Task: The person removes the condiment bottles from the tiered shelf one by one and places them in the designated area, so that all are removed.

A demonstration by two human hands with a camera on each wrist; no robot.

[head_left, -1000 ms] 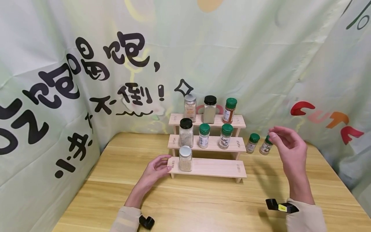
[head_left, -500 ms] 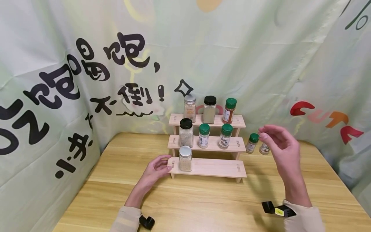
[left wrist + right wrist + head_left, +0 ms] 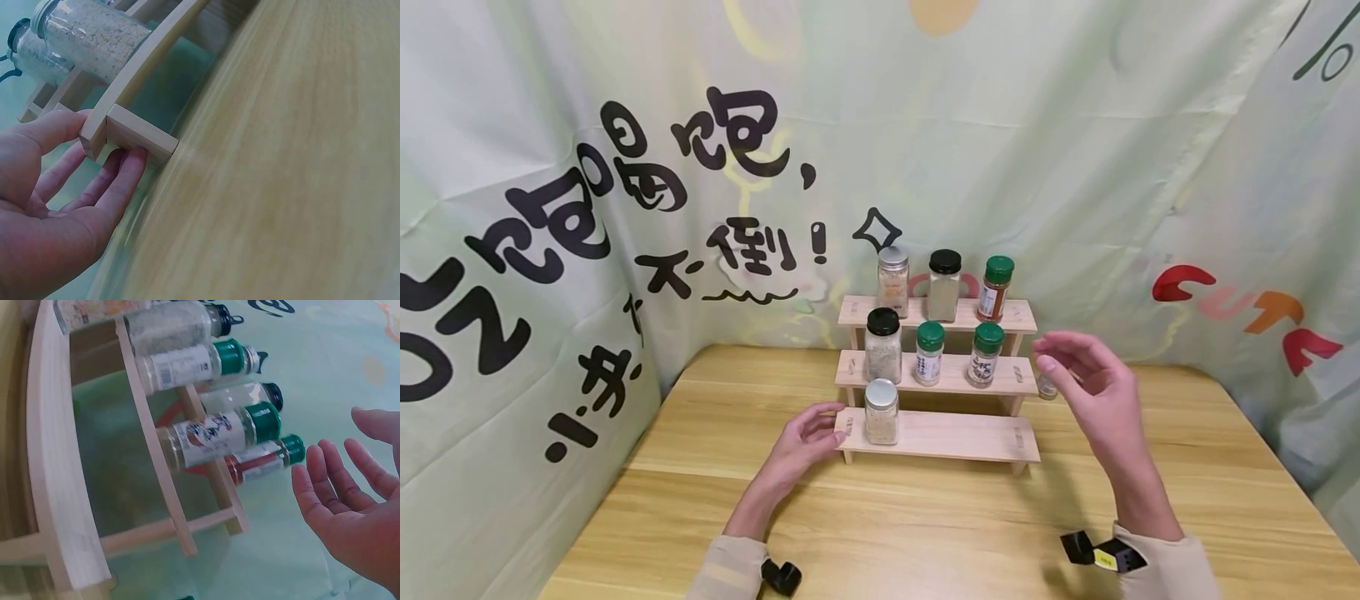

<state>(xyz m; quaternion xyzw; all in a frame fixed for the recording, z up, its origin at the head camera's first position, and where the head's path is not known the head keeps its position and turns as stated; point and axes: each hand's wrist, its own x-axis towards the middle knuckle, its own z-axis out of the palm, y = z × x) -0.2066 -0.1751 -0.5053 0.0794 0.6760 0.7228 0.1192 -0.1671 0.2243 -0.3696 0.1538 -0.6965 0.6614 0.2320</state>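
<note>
A three-tier wooden rack (image 3: 958, 435) stands on the table. My left hand (image 3: 805, 437) holds its bottom step at the left end; in the left wrist view the thumb lies on the board and fingers touch the leg (image 3: 140, 131). On that step is a silver-lidded jar (image 3: 882, 417). The middle step bears a black-lidded jar (image 3: 883, 350) and two green-capped shakers, one of them the right-hand shaker (image 3: 984, 358). My right hand (image 3: 1093, 387) hovers right of the rack, fingers loosely bent and holding nothing. Behind it, a small shaker (image 3: 1047, 388) is mostly hidden.
The top step bears a silver-lidded jar (image 3: 892, 287), a black-lidded jar (image 3: 943, 287) and a green-capped red spice shaker (image 3: 993, 292). A printed curtain (image 3: 1075, 167) hangs close behind the wooden table (image 3: 925, 525).
My right hand has moved left toward the rack, and it now covers the small shakers standing on the table. My left hand has stayed on the rack.
</note>
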